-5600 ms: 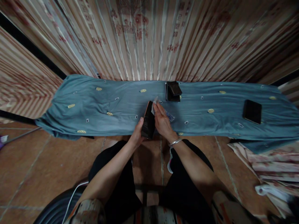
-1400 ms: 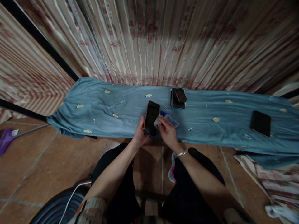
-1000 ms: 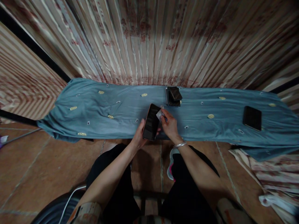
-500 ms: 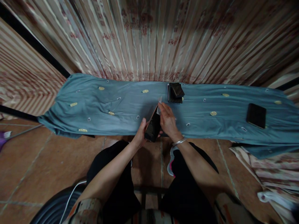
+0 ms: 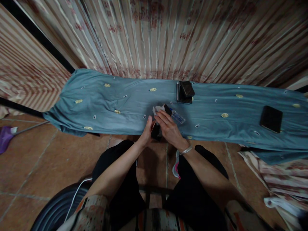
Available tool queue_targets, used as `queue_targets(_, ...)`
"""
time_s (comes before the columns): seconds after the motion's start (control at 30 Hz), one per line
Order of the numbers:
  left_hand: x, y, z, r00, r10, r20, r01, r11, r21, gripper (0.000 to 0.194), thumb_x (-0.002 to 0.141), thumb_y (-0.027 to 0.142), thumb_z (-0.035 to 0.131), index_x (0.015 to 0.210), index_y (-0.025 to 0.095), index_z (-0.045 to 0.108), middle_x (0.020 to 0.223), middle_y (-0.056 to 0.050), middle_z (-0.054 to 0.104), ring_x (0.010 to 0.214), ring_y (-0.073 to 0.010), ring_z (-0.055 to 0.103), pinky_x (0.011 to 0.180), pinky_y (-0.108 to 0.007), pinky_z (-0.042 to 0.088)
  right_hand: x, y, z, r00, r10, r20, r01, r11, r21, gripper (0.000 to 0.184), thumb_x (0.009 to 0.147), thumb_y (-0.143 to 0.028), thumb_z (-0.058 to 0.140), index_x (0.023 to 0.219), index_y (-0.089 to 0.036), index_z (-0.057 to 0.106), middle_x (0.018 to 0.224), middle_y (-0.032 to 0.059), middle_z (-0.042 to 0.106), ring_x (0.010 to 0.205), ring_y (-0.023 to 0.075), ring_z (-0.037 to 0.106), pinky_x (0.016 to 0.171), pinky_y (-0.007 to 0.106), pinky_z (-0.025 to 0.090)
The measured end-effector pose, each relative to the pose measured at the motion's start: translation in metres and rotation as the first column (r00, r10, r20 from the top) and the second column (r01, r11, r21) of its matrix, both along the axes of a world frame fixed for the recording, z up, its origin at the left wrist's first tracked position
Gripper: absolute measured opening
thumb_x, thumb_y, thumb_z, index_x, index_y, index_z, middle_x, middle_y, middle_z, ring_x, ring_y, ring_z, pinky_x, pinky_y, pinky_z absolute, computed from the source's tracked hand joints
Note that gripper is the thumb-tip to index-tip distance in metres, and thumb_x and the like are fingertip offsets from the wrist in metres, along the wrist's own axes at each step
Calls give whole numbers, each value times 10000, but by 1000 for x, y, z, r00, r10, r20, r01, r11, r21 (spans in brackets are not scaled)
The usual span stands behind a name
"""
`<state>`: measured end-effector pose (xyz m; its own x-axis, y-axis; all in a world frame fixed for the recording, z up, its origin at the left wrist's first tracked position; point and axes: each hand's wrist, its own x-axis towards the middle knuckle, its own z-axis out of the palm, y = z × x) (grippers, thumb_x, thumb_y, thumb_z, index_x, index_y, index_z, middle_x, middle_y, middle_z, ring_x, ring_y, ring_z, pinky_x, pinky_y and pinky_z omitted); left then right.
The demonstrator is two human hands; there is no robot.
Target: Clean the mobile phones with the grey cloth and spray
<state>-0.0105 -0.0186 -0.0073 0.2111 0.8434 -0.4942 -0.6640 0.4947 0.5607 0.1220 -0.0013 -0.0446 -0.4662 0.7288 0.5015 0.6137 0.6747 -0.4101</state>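
My left hand [image 5: 145, 134] is closed round the near left side of a black wallet [image 5: 156, 131], over the front edge of the cloth-covered bench. Across the wallet lies my right hand [image 5: 169, 128], fingers together on a crumpled whitish cloth or tissue [image 5: 158, 109] that sticks out beyond the fingertips. A clear, bluish plastic sleeve [image 5: 178, 116] juts out to the right of the wallet; its join is hidden. Behind the hands sits a small stack of dark wallets [image 5: 186, 92]. Another black wallet or case [image 5: 271, 119] lies flat toward the right end.
A teal patterned cloth [image 5: 130, 106] covers the long bench. Pleated curtains [image 5: 144, 41] hang behind it. Below are my knees and the tiled floor [image 5: 72, 160], with a round black ribbed object [image 5: 53, 208] and a white cord at lower left.
The wallet has opened out, and the clear plastic sleeve now shows on its right. My right hand has flattened over it with the whitish cloth. The view has shifted slightly.
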Motion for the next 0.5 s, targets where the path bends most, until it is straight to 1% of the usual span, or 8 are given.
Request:
queue_targets(0.1, 1, 2, -1, 998, 68, 15, -68, 998, -13, 514, 1078, 413, 330, 1393, 164, 652, 1225, -106, 767, 1275, -234, 672, 1086, -367, 530, -5, -9, -1, 999, 36, 11, -36, 999, -28, 536, 987, -39, 384, 1462, -176, 593, 1480, 138, 621, 1501, 265, 457, 1250, 540, 433)
queue_targets(0.2, 0, 2, -1, 994, 106, -32, -107, 994, -35, 511, 1069, 432, 372, 1359, 119, 654, 1149, -102, 782, 1279, -219, 670, 1131, -349, 499, -10, -16, -2, 997, 83, 9, -82, 996, -38, 533, 985, -42, 383, 1459, -162, 596, 1467, 151, 627, 1493, 275, 466, 1247, 543, 437)
queue_targets(0.27, -2, 3, 1, 988, 129, -85, -136, 987, -84, 525, 1051, 495, 404, 1304, 126, 680, 1057, -92, 796, 1250, -229, 689, 1143, -351, 495, -14, -21, -4, 993, 118, -2, -118, 992, -41, 548, 977, -36, 384, 1477, -154, 575, 1478, 160, 617, 1504, 276, 451, 1251, 543, 431)
queue_targets(0.37, -5, 4, 5, 981, 130, -145, -155, 972, -176, 572, 1031, 577, 380, 1168, 146, 729, 971, -112, 801, 1188, -267, 721, 1106, -367, 536, -20, -28, -8, 989, 150, -14, -150, 988, -43, 576, 968, -18, 371, 1503, -147, 542, 1520, 162, 582, 1529, 262, 417, 1257, 525, 425)
queue_targets(0.43, -7, 5, 5, 982, 119, -144, -146, 969, -198, 600, 1023, 604, 361, 1119, 142, 732, 970, -132, 799, 1166, -288, 730, 1078, -383, 562, -23, -32, -10, 988, 154, -20, -155, 987, -33, 583, 967, -6, 348, 1506, -130, 532, 1537, 169, 565, 1545, 254, 391, 1259, 517, 420)
queue_targets(0.5, -9, 5, 2, 984, 112, -138, -138, 972, -192, 614, 1015, 620, 361, 1131, 141, 726, 973, -138, 798, 1156, -298, 734, 1063, -402, 576, -24, -33, -12, 987, 156, -25, -156, 988, -18, 585, 967, 2, 326, 1506, -109, 524, 1546, 178, 554, 1556, 249, 370, 1265, 510, 410)
